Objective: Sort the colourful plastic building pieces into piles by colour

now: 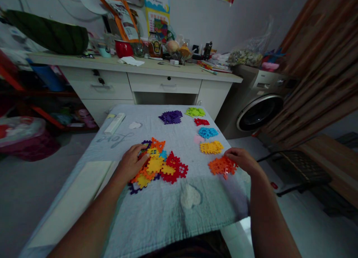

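Note:
A heap of mixed plastic interlocking building pieces [155, 164] in yellow, orange, red, blue and purple lies on the cloth-covered table. My left hand [132, 161] rests at the heap's left side, thumb and forefinger apart over the pieces. To the right, my right hand [242, 159] has its fingers brought together at the edge of a pile of orange pieces [222, 166]. Single-colour piles run up the table from there: yellow [212, 147], blue [207, 132], red [201, 122] and lime green [195, 112]. A purple pile [170, 117] sits at the far middle.
A white oblong box [114, 123] lies at the table's far left. The grey-blue tablecloth [167, 213] hangs over the near edge. Behind stands a cluttered white desk [167, 82], with a washing machine [251, 101] at its right. A dark chair [302, 168] is at right.

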Demonstrator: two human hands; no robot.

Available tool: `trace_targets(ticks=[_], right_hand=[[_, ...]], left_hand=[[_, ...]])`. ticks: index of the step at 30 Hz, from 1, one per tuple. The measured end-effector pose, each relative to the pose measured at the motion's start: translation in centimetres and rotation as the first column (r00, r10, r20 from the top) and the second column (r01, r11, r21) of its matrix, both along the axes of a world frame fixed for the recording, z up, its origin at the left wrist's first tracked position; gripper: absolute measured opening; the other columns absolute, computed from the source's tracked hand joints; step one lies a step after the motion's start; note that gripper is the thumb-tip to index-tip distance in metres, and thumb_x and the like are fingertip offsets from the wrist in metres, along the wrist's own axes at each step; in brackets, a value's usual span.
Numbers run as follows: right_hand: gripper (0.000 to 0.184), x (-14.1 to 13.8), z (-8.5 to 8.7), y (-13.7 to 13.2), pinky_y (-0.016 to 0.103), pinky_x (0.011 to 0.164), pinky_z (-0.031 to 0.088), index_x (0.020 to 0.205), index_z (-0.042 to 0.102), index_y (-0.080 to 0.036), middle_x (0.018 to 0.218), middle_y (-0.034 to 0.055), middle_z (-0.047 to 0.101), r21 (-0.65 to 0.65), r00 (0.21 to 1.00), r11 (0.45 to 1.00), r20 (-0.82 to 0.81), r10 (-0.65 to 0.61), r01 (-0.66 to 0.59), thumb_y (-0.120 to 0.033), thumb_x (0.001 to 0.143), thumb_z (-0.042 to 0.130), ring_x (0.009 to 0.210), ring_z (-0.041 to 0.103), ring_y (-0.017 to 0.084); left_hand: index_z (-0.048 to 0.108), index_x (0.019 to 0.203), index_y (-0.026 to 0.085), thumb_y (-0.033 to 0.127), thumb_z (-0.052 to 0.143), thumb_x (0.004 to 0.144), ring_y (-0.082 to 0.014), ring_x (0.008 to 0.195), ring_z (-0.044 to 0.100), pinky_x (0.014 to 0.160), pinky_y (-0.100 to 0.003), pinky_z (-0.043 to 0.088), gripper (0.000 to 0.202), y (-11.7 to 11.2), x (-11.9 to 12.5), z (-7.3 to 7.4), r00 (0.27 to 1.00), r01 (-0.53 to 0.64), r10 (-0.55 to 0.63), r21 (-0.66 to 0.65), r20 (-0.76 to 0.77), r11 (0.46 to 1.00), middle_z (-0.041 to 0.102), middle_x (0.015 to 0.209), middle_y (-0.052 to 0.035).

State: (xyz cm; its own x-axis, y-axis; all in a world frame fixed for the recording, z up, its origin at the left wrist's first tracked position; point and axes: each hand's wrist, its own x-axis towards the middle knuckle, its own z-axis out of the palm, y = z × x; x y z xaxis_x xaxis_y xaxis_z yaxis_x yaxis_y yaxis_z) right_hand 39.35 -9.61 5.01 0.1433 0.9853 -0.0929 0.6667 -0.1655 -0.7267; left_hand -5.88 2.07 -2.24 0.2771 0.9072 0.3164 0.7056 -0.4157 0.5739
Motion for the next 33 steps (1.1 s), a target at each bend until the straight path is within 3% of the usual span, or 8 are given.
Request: trace_targets(ticks=[7,12,14,17,20,23,26,33], right_hand=[[0.027,-1.5,-0.3,0.1,0.028,0.059,0.043,0.087,0.067,-0.017,0.070,0.0027,0.065,0.141,0.980,0.987,0.172,-0.103,0.079,-0.038,0.076,0.054,0.062,0.058,0.017],[0.022,-3.3,1.8,0.4,0.030,0.068,0.045,0.090,0.065,-0.018,0.078,0.0048,0.068,0.278,0.960,0.956,0.227,-0.163,0.096,-0.034,0.082,0.052,0.070,0.061,0.018],[0.020,-5.6,2.7,0.9,0.029,0.070,0.046,0.090,0.065,-0.018,0.083,0.0052,0.068,0.319,0.969,0.947,0.222,-0.111,0.036,-0.031,0.084,0.051,0.074,0.061,0.018],[0.018,-10.4,3.2,1.9,0.029,0.076,0.046,0.094,0.065,-0.019,0.089,0.0053,0.069,0.327,0.975,0.931,0.195,0.102,-0.163,-0.027,0.087,0.051,0.081,0.062,0.018],[0.018,-15.2,2.3,2.6,0.032,0.084,0.046,0.100,0.065,-0.018,0.098,0.0068,0.068,0.263,0.914,0.882,0.222,0.340,-0.392,-0.025,0.087,0.054,0.091,0.061,0.019],[0.029,-18.3,0.7,3.0,0.038,0.095,0.042,0.112,0.063,-0.016,0.111,0.0109,0.064,0.201,0.847,0.840,0.304,0.436,-0.504,-0.024,0.084,0.059,0.105,0.057,0.023],[0.043,-19.3,-0.8,3.3,0.039,0.097,0.040,0.121,0.059,-0.014,0.116,0.0126,0.062,0.154,0.828,0.837,0.320,0.460,-0.525,-0.023,0.079,0.064,0.108,0.054,0.025],[0.035,-18.9,-2.2,3.5,0.037,0.094,0.041,0.113,0.062,-0.016,0.111,0.0101,0.063,0.183,0.877,0.866,0.227,0.424,-0.466,-0.019,0.077,0.064,0.104,0.055,0.023]], left_hand=[[0.059,0.116,0.019,0.050,0.048,0.085,-0.0262,0.116,0.055,0.104,-0.043,0.042,0.045,-0.1,0.0,0.3,1.000,0.003,-0.003,-0.015,-0.011,1.000,0.058,0.122,-0.0106],[0.059,0.116,0.019,0.049,0.048,0.085,-0.0258,0.116,0.055,0.105,-0.043,0.041,0.044,-0.2,0.0,0.3,1.000,0.011,-0.011,-0.010,-0.013,1.000,0.058,0.122,-0.0102],[0.058,0.116,0.019,0.049,0.047,0.086,-0.0254,0.115,0.055,0.104,-0.042,0.042,0.044,-0.2,0.0,0.2,1.000,0.008,-0.008,-0.013,-0.016,1.000,0.058,0.122,-0.0101],[0.058,0.117,0.019,0.048,0.047,0.087,-0.0249,0.115,0.055,0.104,-0.042,0.042,0.043,-0.2,0.0,0.1,1.000,0.005,-0.005,-0.009,-0.017,1.000,0.058,0.121,-0.0099],[0.058,0.117,0.019,0.046,0.047,0.087,-0.0249,0.115,0.055,0.104,-0.042,0.042,0.042,-0.2,0.0,0.1,1.000,0.008,-0.008,-0.004,-0.017,1.000,0.058,0.122,-0.0100],[0.059,0.116,0.020,0.043,0.050,0.086,-0.0244,0.114,0.055,0.103,-0.041,0.043,0.039,-0.2,0.1,0.2,1.000,0.011,-0.011,0.011,-0.009,1.000,0.059,0.121,-0.0092],[0.059,0.115,0.020,0.042,0.051,0.086,-0.0239,0.114,0.056,0.102,-0.040,0.043,0.037,-0.3,0.1,0.3,1.000,0.012,-0.011,0.018,-0.009,1.000,0.059,0.120,-0.0086],[0.059,0.117,0.019,0.042,0.050,0.086,-0.0246,0.116,0.055,0.103,-0.041,0.042,0.039,-0.4,0.2,0.4,1.000,0.000,0.000,0.015,-0.026,1.000,0.059,0.122,-0.0093]])
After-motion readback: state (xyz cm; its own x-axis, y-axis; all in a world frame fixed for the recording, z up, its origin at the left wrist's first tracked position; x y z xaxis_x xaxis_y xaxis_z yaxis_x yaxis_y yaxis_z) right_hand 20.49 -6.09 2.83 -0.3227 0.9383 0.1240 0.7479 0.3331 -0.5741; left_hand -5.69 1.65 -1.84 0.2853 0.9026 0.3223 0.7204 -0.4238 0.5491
